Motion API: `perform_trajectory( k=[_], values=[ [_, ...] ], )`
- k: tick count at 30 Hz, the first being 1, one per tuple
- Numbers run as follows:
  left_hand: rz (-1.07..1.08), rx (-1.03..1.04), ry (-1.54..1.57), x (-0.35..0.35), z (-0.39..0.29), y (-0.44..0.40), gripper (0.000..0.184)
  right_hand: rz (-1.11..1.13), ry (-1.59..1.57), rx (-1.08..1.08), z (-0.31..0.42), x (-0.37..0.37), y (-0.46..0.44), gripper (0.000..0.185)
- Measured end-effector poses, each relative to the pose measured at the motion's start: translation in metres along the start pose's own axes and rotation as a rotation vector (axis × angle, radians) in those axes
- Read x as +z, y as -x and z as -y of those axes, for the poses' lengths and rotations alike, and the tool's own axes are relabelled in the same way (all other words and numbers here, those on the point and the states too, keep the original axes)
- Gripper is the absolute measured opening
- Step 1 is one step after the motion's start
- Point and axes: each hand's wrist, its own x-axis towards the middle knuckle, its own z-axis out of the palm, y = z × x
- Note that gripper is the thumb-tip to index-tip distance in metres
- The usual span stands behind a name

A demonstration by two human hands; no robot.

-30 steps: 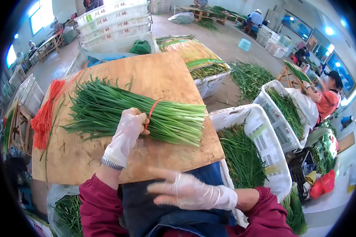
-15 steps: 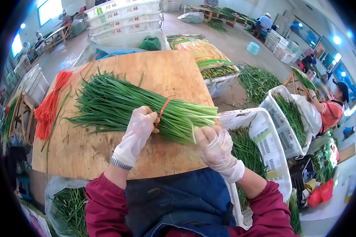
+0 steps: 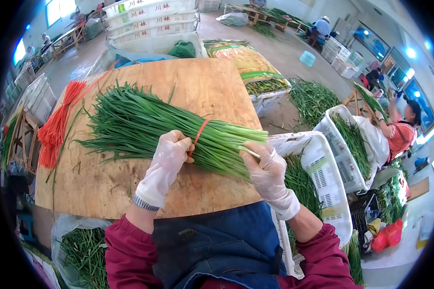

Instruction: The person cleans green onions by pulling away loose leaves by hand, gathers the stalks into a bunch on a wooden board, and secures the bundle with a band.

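A thick bunch of garlic chives (image 3: 144,120) lies across the wooden board, dark leaves to the left and pale stem ends to the right. A red tie (image 3: 200,132) circles it near the stems. My left hand (image 3: 171,150), in a thin whitish glove, is closed on the bunch's near side, right at the tie; its fingertips are partly hidden. At the cut ends, my right hand (image 3: 267,171), gloved too, pinches a few pale stems between thumb and fingers.
Loose red ties (image 3: 58,130) lie on the board's (image 3: 115,188) left side. White crates (image 3: 318,168) of chives stand at my right, and a plastic bag (image 3: 77,224) of greens is at lower left. Stacked crates (image 3: 149,21) rise behind the board. A co-worker (image 3: 402,132) sits at right.
My right hand has gone from a tight fist beside the stem ends to a pinch on a few stems, slightly higher. My left hand stays at the tie.
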Motion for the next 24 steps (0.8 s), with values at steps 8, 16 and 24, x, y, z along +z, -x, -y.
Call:
perform_trajectory(
  k=[8,16,24],
  values=[
    [-0.019,0.017,0.002,0.0,0.006,-0.001,0.015,-0.144,-0.511,0.758,-0.027,-0.05,-0.013,0.006],
    [-0.029,0.029,-0.015,0.0,0.01,-0.005,0.015,-0.743,-0.735,0.67,-0.18,-0.251,0.012,0.013],
    [-0.049,0.024,-0.019,0.001,0.013,-0.006,0.015,-0.619,0.291,-0.158,-0.028,-0.191,-0.188,0.037]
  ],
)
